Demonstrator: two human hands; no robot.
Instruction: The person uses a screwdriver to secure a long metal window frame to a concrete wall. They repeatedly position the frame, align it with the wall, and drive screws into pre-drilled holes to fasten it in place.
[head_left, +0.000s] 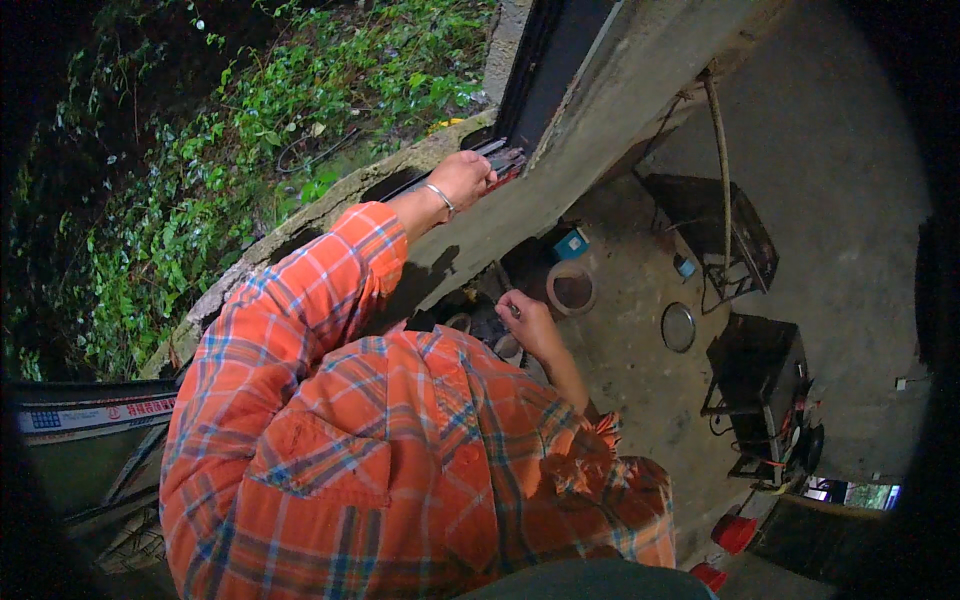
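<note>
The left hand (467, 181) curls at the window track (509, 159), the right hand (529, 322) well apart. I can't discern what either grasps.

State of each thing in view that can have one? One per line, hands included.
Left hand: fingers curled at the window track; grip unclear
Right hand: fingers curled; whether it holds anything is unclear
Bracelet: worn on the left wrist
Round pot: open-topped, on the floor; contents unclear
Left sleeve: ends short of the wrist
</note>
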